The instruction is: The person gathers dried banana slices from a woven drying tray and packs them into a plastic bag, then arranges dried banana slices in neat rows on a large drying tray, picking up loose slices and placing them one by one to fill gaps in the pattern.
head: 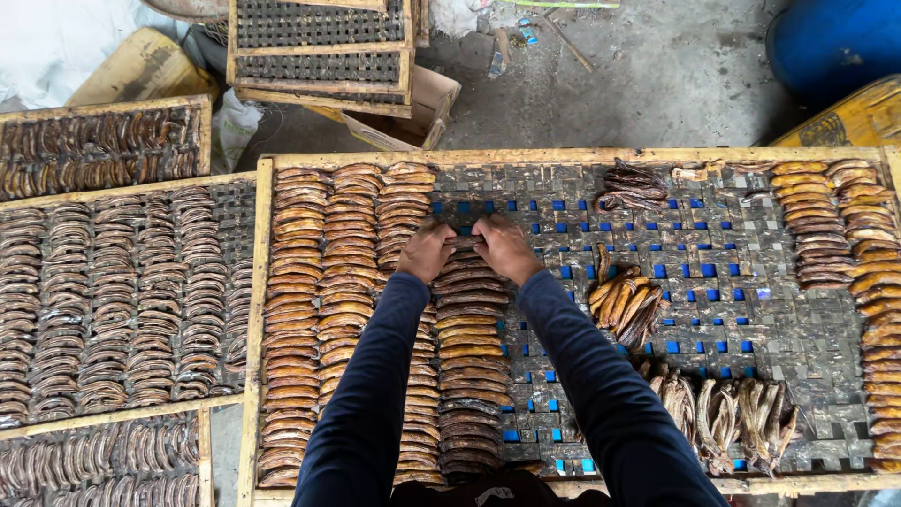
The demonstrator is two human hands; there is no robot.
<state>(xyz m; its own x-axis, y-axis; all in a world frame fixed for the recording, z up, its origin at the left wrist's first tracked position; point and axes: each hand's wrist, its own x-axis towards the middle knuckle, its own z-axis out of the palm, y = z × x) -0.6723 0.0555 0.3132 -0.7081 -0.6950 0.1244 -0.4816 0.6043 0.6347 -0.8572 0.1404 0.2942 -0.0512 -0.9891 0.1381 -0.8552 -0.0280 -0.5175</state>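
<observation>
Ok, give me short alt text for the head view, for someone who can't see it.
Both hands, left hand and right hand, press a flattened dried banana at the top of the fourth row on a wooden-framed mesh tray. Loose banana piles lie to the right, and filled trays sit to the left.

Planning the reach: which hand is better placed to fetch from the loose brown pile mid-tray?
Probably the right hand: the loose pile of flattened brown dried bananas lies on its side, while the left hand borders the filled rows.
</observation>
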